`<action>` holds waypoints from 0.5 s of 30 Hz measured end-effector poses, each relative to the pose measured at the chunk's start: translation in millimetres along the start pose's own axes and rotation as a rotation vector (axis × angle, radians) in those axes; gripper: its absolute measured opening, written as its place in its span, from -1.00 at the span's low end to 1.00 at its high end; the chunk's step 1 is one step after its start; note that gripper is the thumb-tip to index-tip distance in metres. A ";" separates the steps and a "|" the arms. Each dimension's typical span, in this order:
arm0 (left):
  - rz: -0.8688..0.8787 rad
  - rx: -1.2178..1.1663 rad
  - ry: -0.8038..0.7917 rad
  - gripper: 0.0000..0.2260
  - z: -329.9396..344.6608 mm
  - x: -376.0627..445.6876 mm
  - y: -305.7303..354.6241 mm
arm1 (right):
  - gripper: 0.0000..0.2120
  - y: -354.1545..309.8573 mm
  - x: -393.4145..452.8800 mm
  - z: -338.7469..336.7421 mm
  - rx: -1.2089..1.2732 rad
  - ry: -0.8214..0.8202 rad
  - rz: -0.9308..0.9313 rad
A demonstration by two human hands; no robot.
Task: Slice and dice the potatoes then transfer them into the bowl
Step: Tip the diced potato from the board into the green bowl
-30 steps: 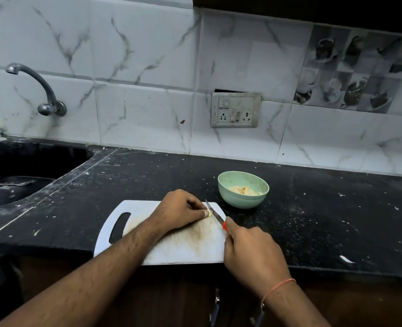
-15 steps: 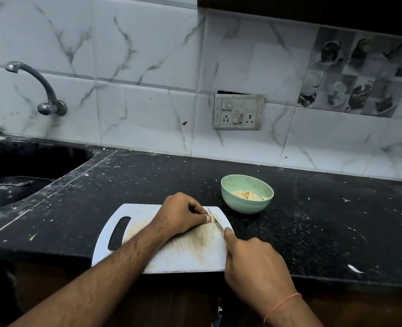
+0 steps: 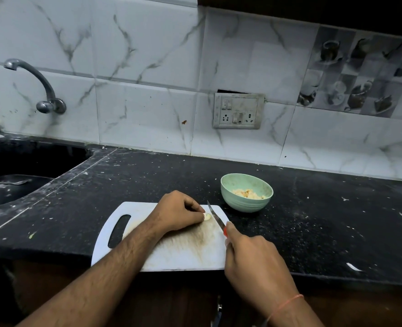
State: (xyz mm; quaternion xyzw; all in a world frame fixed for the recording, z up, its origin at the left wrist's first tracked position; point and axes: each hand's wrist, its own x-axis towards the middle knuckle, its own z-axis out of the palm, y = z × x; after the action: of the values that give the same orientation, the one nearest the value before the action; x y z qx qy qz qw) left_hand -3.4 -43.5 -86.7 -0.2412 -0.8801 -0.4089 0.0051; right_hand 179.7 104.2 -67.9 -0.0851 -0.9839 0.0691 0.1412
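**Last bit of potato under the knife**

My left hand [image 3: 178, 212] curls over a small pale potato piece [image 3: 207, 216] near the far right corner of the white cutting board [image 3: 186, 251], fingertips pinching it down. My right hand [image 3: 254, 263] grips the red-handled knife [image 3: 215, 217], its blade angled just right of the piece, the tip pointing away from me. The green bowl [image 3: 246, 204] stands on the black surface [image 3: 337, 220] just beyond the board's far right corner, diced potato [image 3: 247, 193] lying in its bottom. A tap [image 3: 37, 86] juts from the tiled wall on the left
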 end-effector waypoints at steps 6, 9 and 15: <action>0.127 0.086 0.184 -0.80 3.2 -4.1 -1.4 | -0.46 -1.7 1.6 5.8 -0.006 -0.003 -0.010; 0.153 0.043 0.230 -0.82 2.2 -5.8 2.3 | -0.47 0.1 1.6 6.6 -0.013 0.015 -0.028; 0.008 0.025 -0.019 -0.90 -4.4 -0.5 -0.3 | -0.47 -1.4 6.3 9.1 -0.035 0.001 -0.027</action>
State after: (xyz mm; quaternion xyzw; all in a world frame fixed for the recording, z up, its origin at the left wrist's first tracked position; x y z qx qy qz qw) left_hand -3.9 -47.1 -84.1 -0.2485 -0.8842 -0.3955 0.0014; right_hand 170.9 103.0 -74.6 -0.0744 -0.9859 0.0499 0.1410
